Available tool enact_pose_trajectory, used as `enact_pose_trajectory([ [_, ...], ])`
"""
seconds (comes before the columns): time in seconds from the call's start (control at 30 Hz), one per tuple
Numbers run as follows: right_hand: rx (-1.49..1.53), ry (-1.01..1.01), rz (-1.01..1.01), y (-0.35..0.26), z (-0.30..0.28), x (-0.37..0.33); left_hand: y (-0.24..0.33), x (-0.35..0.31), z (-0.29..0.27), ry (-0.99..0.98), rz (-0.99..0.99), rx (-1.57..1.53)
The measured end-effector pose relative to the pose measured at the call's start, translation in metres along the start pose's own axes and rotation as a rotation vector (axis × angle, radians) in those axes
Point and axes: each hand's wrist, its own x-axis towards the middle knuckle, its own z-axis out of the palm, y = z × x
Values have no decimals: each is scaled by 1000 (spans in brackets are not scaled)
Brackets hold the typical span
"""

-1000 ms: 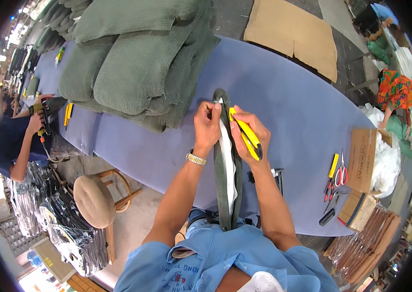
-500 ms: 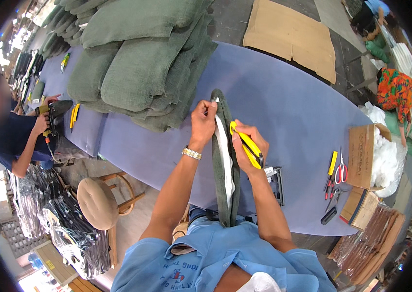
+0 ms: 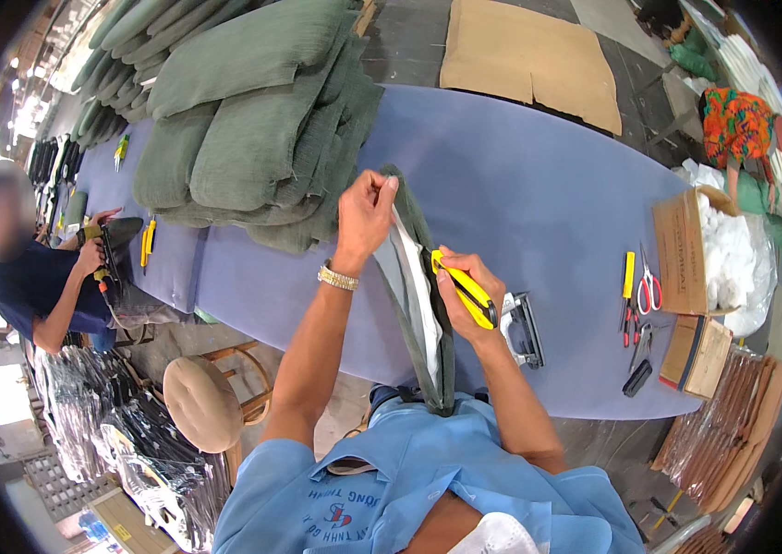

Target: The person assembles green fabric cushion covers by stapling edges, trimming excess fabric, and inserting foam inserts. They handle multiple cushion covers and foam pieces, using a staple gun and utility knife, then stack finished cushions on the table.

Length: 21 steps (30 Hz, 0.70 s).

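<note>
A long, narrow green fabric-covered piece [image 3: 447, 362] stands on edge, its near end against my blue shirt. Along its top runs a white strip [image 3: 420, 294], and a grey surface shows to the left of that strip. Near the far end, my left hand [image 3: 363, 220] pinches the piece's edge between thumb and fingers. My right hand [image 3: 476, 275] is closed round a yellow and black utility knife [image 3: 469, 294], whose tip end is at the right side of the piece. The blade cannot be made out.
Green cushions [image 3: 248, 162] are piled at the far left. A staple gun [image 3: 522, 332] lies right of my right forearm. Scissors [image 3: 649, 288] and other hand tools lie farther right, beside a cardboard box [image 3: 679, 254]. A round stool [image 3: 201, 404] and a co-worker [image 3: 63, 291] are at left.
My left hand has shifted left with the piece's far end, and the piece now leans that way. Its side has spread, baring more grey. The knife remains in my right hand.
</note>
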Motion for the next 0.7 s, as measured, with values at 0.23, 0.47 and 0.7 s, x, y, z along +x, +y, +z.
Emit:
enact_pose_trajectory([
  [0.23, -56, -59, -36, -12, -19, -30, 52, -8, 6, -131, 81, 138],
  [0.47, 45, -17, 7, -8, -17, -29, 48, -6, 2, -136, -20, 163],
  [0.7, 113, -51, -39, 1, -12, -27, 30, -47, 18, -176, 171, 710],
])
